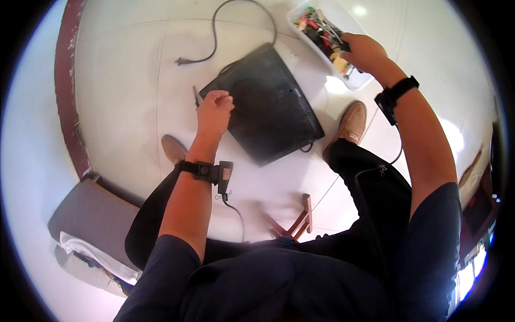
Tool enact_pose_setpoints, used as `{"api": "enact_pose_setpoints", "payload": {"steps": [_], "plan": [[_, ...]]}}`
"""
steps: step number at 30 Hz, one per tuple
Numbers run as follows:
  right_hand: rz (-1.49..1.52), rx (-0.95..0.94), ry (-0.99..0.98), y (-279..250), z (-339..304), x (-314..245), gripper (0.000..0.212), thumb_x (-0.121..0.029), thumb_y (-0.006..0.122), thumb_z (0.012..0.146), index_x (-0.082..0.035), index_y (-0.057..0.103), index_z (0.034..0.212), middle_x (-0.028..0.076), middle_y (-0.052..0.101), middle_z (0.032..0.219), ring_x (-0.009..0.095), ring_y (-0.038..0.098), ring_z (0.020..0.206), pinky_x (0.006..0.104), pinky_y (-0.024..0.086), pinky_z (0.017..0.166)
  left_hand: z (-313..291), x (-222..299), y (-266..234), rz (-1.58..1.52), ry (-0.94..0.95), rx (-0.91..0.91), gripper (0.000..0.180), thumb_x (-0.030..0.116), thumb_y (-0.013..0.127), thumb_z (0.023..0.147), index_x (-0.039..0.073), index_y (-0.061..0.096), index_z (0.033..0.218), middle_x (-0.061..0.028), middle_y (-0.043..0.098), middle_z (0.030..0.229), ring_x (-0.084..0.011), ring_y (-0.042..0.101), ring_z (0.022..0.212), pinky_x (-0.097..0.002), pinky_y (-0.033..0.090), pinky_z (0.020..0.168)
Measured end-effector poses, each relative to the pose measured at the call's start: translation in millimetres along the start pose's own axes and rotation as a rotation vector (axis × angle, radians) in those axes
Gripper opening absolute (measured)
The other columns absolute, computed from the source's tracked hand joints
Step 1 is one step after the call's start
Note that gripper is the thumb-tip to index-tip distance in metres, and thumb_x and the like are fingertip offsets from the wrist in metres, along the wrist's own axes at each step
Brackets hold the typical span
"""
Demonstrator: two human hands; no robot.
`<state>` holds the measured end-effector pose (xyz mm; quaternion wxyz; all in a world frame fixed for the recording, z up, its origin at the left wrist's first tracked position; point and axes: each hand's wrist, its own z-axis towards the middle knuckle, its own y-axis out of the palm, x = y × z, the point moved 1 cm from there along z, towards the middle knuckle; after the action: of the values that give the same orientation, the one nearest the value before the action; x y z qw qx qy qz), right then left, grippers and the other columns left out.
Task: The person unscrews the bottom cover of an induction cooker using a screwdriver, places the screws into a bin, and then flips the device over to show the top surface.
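Observation:
A flat black appliance [268,102] lies on the white tiled floor between my feet, its black power cord [214,37] trailing away to a plug at the far left. My left hand [213,110] rests on its near left edge with the fingers curled; a thin dark tool [196,96] lies just beside it, and I cannot tell whether the hand holds it. My right hand [362,49] reaches into a white tray [358,81] of small tools and parts at the far right, fingers closed among the items [322,32].
My brown shoes [350,124] stand either side of the appliance. A small wooden stool [298,221] is under me. A dark padded seat [91,217] with white cloth sits at the lower left. A dark red skirting [67,80] runs along the left wall.

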<state>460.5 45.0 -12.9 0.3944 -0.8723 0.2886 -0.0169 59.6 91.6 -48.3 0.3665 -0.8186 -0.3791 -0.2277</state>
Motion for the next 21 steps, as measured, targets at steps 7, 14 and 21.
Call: {"api": "enact_pose_setpoints", "payload": {"steps": [7, 14, 21], "plan": [[-0.201, 0.192, -0.16, 14.7, 10.6, 3.1, 0.043, -0.029, 0.072, 0.086, -0.013, 0.062, 0.124, 0.014, 0.072, 0.106, 0.035, 0.068, 0.099, 0.045, 0.053, 0.085, 14.9, -54.8, -62.7, -0.224, -0.164, 0.249, 0.024, 0.01, 0.063, 0.092, -0.002, 0.062, 0.112, -0.008, 0.068, 0.097, -0.0171, 0.068, 0.078, -0.0305, 0.053, 0.063], [-0.089, 0.171, -0.038, -14.1, 4.7, 4.4, 0.039, -0.034, 0.068, 0.088, -0.011, 0.066, 0.119, 0.016, 0.072, 0.101, 0.032, 0.069, 0.093, 0.0433, 0.053, 0.082, 17.4, -71.2, -93.2, 0.514, -0.229, 0.102, 0.033, 0.016, 0.063, 0.084, 0.004, 0.071, 0.115, -0.0217, 0.073, 0.1, -0.031, 0.072, 0.089, -0.0387, 0.055, 0.081], [-0.005, 0.225, -0.115, -9.7, 18.0, 23.3, 0.043, -0.037, 0.066, 0.089, -0.006, 0.066, 0.119, 0.017, 0.072, 0.096, 0.03, 0.07, 0.081, 0.0405, 0.054, 0.075, 16.3, -116.7, -71.4, 0.552, -0.041, 0.03, 0.03, 0.016, 0.06, 0.083, 0.007, 0.073, 0.108, -0.0246, 0.072, 0.101, -0.0396, 0.07, 0.094, -0.0417, 0.055, 0.084]]}}
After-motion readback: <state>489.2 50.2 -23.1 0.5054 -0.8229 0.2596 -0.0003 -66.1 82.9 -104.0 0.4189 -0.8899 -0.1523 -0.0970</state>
